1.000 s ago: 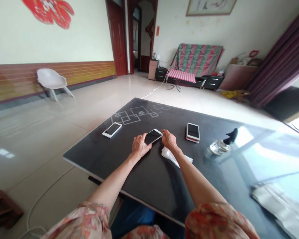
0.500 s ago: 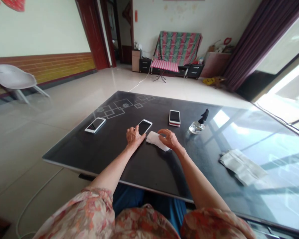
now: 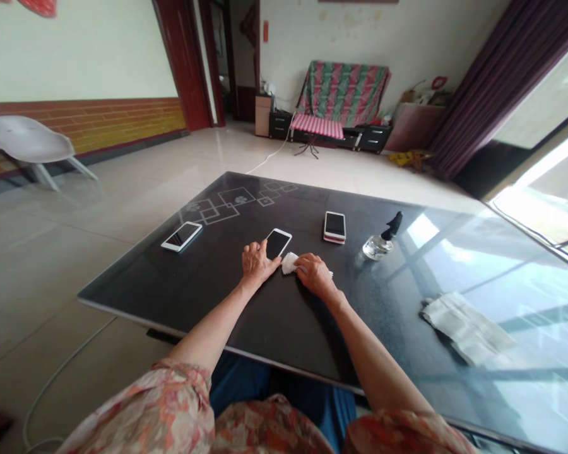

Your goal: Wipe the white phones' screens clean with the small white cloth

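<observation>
A white-framed smartphone (image 3: 278,242) lies on the dark table in front of me, its black screen facing up. My left hand (image 3: 257,261) grips its near end, thumb on one edge and fingers on the other. Just to the right, my right hand (image 3: 316,273) is closed on a white tissue (image 3: 289,263). The tissue bunches out ahead of the fingers, close to the phone's lower right corner, and a bit of it shows behind the hand. The palm hides the rest.
Another white phone (image 3: 182,236) lies to the left on the table (image 3: 180,296). A small stack of phones (image 3: 335,226) sits beyond my right hand, beside a clear spray bottle (image 3: 377,247) with a black nozzle. A folded pale cloth (image 3: 468,325) lies at the right.
My right hand has come down on the tissue and closed, bunching it up where it lay spread. The left hand keeps its hold on the phone.
</observation>
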{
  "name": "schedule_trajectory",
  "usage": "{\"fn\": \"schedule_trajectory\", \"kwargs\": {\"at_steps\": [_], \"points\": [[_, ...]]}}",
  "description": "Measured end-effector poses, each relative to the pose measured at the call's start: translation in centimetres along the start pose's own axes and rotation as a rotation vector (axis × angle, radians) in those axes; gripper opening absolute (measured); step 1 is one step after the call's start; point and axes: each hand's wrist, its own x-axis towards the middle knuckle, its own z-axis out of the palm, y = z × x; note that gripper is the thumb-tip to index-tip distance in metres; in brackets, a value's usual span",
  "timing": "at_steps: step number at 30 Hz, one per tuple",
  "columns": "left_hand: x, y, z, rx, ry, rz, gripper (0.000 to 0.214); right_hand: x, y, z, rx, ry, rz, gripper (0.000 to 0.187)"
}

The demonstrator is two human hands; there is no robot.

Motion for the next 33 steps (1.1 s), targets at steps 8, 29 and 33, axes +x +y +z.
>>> {"fn": "schedule_trajectory", "kwargs": {"at_steps": [8,29,33], "points": [[1.1,0.8,0.7,-0.017,-0.053,0.097,0.070,1.9,2.2,0.8,0.086,0.331,0.210,0.018],[3.1,0.9,3.2,-0.222,-0.010,0.212,0.097,8.6,2.9,3.9,-0.119,0.224,0.233,0.023],[2.9,0.9,3.0,-0.228,-0.031,0.242,0.097,8.8,3.3,4.0,-0.095,0.203,0.232,0.024]]}}
